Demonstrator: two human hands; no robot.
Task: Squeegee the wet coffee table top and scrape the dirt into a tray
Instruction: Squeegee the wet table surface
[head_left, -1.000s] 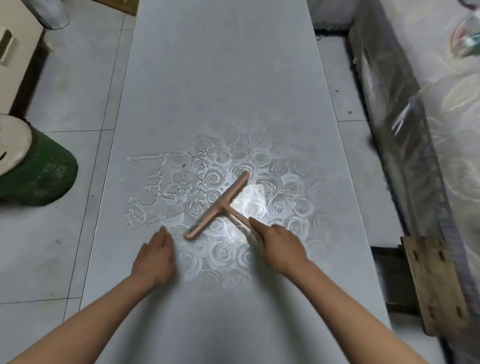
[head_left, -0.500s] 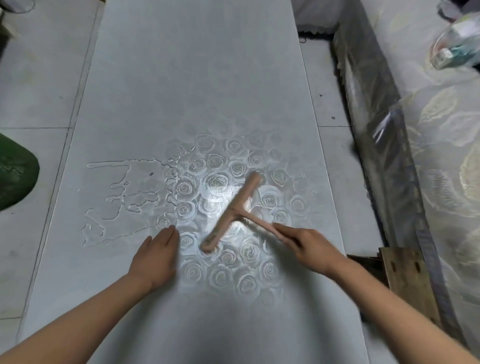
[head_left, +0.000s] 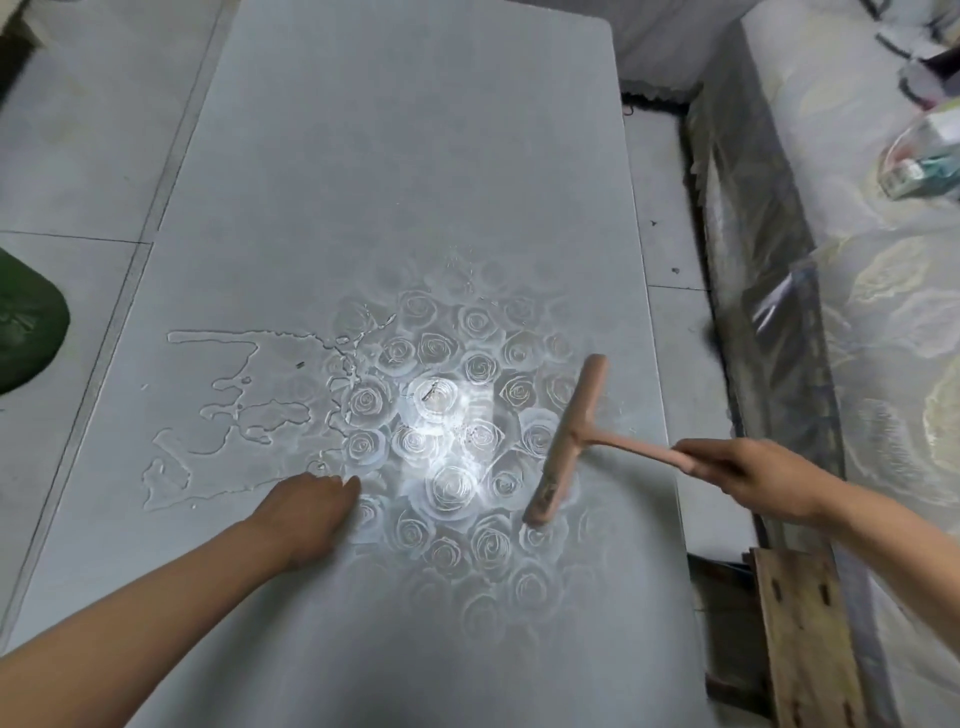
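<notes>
The grey coffee table top carries a puddle of water left of centre, where a rose pattern reflects. Small dark specks of dirt lie in the wet patch. My right hand grips the handle of a pink T-shaped squeegee, whose blade rests on the table near its right edge, right of the wet area. My left hand lies flat on the table at the puddle's near edge, fingers straight. No tray is in view.
A green round container stands on the floor at the left. A sofa with a floral cover runs along the right, with a plastic bag on it. A wooden board leans between table and sofa.
My right hand has drawn the squeegee to the right, from the middle of the wet patch to near the table's right edge. The left hand stays flat on the table.
</notes>
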